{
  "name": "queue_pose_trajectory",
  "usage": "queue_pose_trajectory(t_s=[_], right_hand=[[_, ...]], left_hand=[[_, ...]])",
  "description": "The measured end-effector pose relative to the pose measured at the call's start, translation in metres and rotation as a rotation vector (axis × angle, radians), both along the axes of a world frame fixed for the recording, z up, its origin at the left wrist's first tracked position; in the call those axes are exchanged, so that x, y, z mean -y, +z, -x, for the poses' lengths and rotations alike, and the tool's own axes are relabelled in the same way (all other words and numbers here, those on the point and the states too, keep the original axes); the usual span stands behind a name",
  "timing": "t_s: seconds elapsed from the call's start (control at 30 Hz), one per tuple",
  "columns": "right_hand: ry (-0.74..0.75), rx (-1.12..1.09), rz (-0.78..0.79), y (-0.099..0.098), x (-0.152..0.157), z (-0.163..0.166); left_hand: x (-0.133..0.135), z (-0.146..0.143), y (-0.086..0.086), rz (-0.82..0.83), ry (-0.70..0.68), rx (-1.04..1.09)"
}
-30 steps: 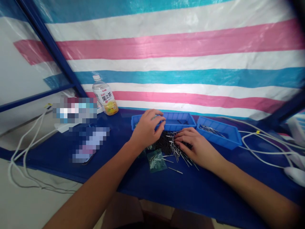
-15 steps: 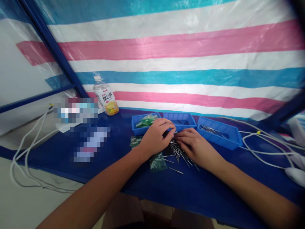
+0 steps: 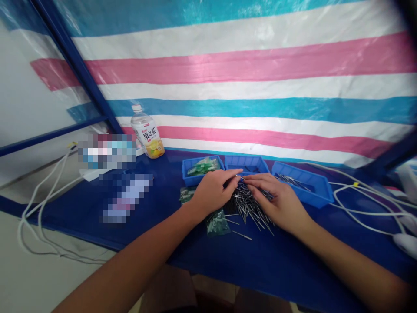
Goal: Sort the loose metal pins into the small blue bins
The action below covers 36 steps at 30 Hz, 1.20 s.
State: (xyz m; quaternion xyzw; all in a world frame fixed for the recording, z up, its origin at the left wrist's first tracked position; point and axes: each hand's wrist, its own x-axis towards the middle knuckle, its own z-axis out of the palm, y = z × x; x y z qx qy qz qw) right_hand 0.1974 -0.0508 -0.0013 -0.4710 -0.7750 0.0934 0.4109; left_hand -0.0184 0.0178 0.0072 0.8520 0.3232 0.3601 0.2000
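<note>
My left hand (image 3: 215, 189) and my right hand (image 3: 276, 198) meet fingertip to fingertip above a loose pile of thin metal pins (image 3: 250, 208). A small, slender metal pin (image 3: 240, 176) shows between the pinched fingers of both hands, partly covered by them. Under and beside my left wrist lie green-tinted plastic bags, one of them a small bag (image 3: 217, 224) with silvery pieces inside. A single pin (image 3: 242, 235) with a thicker end rests apart from the pile, toward the front.
Behind my hands stand a blue bin (image 3: 184, 171) with green bags, a middle blue bin (image 3: 230, 161) with a few dark pieces, and a right blue bin (image 3: 321, 193) holding pins. A drink bottle (image 3: 148, 132) stands back left; white cables (image 3: 361, 211) lie at right.
My right hand has lifted off the pile and shifted slightly right, uncovering more pins. A pin now shows between my fingertips. The view has shifted slightly.
</note>
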Motion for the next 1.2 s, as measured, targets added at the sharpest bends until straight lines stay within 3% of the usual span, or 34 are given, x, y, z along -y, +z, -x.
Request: queue_pose_trajectory(t_s=[0.27,0.43,0.57,0.77,1.03,1.2], right_hand=[[0.076,0.036,0.007,0.0005,0.0006,0.0017],[-0.021,0.001,0.052,0.0025,0.0031,0.0023],[-0.138,-0.116,0.080,0.0028,0.0031,0.0000],[-0.054,-0.089,0.063,0.0058,0.0002,-0.0031],[-0.107,-0.242,0.223,0.0008,0.0011,0.0008],[-0.116,-0.151,0.264,-0.0008,0.0033,0.0035]], left_hand=[[-0.0020,-0.0024,-0.0021,0.146,-0.079,0.221],[-0.0058,-0.0041,-0.0075,0.297,-0.081,0.385],[-0.0050,-0.0033,-0.0047,0.326,-0.103,0.317],[-0.0012,-0.0028,0.0000,0.301,-0.137,0.210],[-0.0067,-0.0057,-0.0064,0.580,-0.195,0.434],[-0.0097,-0.0053,-0.0071,0.605,-0.174,0.540]])
